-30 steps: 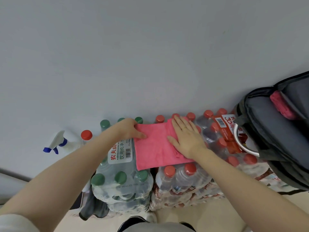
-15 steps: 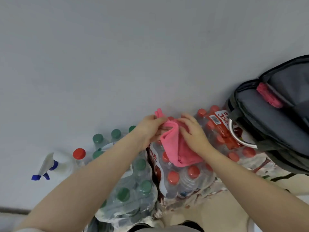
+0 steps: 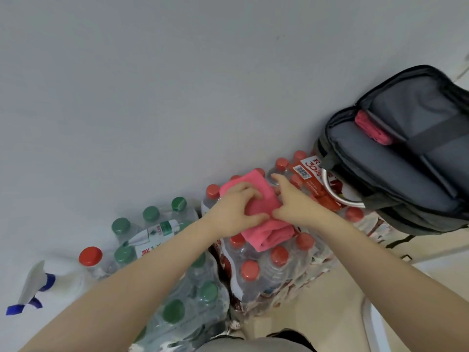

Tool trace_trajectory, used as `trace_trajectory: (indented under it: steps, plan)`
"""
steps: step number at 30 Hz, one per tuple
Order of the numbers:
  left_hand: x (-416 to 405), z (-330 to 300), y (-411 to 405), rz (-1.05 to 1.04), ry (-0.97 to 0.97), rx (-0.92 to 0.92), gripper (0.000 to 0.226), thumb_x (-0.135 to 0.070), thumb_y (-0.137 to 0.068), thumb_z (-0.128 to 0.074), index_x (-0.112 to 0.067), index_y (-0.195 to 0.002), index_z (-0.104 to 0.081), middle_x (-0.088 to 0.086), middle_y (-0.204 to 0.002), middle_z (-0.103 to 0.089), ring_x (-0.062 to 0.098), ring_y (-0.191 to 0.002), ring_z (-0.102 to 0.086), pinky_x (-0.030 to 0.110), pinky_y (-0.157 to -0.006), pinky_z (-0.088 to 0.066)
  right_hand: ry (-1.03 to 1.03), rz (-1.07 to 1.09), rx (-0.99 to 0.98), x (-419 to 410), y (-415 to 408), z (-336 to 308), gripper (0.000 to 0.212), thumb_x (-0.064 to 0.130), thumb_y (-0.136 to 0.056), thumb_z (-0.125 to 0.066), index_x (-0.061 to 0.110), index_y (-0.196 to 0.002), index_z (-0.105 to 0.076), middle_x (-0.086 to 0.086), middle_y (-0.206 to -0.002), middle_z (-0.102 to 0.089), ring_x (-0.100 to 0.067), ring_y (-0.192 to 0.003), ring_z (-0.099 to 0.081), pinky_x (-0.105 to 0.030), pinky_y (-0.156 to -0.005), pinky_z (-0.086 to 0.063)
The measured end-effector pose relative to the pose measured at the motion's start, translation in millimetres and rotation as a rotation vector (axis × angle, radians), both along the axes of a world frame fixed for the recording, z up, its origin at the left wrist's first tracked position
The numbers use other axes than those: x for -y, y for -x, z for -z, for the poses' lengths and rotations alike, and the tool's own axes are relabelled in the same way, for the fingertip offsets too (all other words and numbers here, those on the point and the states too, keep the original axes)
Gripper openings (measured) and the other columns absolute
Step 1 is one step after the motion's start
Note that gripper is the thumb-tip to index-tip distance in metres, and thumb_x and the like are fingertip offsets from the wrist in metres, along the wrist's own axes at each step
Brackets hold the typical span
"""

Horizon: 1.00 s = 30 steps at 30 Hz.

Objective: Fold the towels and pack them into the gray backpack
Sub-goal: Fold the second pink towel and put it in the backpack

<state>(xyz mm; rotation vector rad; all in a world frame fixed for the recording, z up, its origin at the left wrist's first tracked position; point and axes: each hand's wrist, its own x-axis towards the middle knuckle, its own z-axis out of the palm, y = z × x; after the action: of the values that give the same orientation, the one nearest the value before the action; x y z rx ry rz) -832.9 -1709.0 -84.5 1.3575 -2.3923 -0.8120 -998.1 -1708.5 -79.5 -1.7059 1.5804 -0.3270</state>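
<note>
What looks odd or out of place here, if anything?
Nothing is spilled or broken. The odd part is the work surface: the pink towel is being folded on shrink-wrapped packs of water bottles, not a table. The gray backpack also lies tilted on those packs, open.

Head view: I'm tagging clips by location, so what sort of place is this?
Probably a storeroom corner: shrink-wrapped packs of water bottles stacked on the floor by a bare wall, a spray bottle beside them.

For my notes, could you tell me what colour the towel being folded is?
Pink towel, clearest in the head view.
</note>
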Motion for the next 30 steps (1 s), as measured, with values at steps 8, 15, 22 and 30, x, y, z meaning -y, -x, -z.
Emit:
trace_trajectory:
  steps: [8, 15, 22, 30]
  plan:
    - [6, 19, -1, 0.165, 0.073, 0.398, 0.120, -0.071, -0.063, -0.062, -0.017, -0.147, 0.004, 0.006, -0.156, 0.012, 0.021, -0.144, 0.013, 0.041, -0.118, 0.004, -0.103, -0.271, 0.030, -12, 26, 4, 0.102, -0.003, -0.079, -0.058, 0.033, -0.146, 0.010, 0.005, -0.156, -0.002, -0.012, -0.141, -0.016, -0.019, -0.102, -0.030]
    - [22, 20, -14, 0.267, -0.089, 0.353, 0.143, -0.079, -0.043, -0.065, -0.020, -0.144, 0.017, -0.004, -0.151, 0.027, 0.011, -0.135, 0.028, 0.039, -0.114, 0.015, 0.503, -0.455, -0.396, -19, 24, 3, 0.028, 0.013, -0.077, -0.053, 0.020, -0.104, -0.055, -0.007, -0.141, -0.036, -0.030, -0.120, -0.047, -0.047, -0.087, -0.050]
    - [32, 21, -50, 0.283, -0.101, 0.165, 0.132, -0.081, -0.045, -0.060, -0.023, -0.147, 0.001, -0.012, -0.151, 0.005, 0.002, -0.137, 0.007, 0.030, -0.117, 0.001, 0.499, -0.581, -0.473, -40, 37, 13, 0.054, 0.042, -0.079, -0.044, 0.015, -0.125, -0.051, -0.002, -0.143, -0.045, -0.016, -0.126, -0.049, -0.031, -0.094, -0.047]
    - [23, 6, -33, 0.236, 0.045, 0.170, 0.096, -0.071, -0.048, -0.056, -0.017, -0.124, -0.036, 0.007, -0.152, -0.019, 0.019, -0.143, -0.010, 0.033, -0.110, 0.014, 0.466, -0.389, -0.366, -28, 26, 7, 0.027, 0.017, -0.079, -0.053, 0.016, -0.105, -0.056, -0.004, -0.093, -0.068, -0.020, -0.081, -0.062, -0.036, -0.069, -0.051]
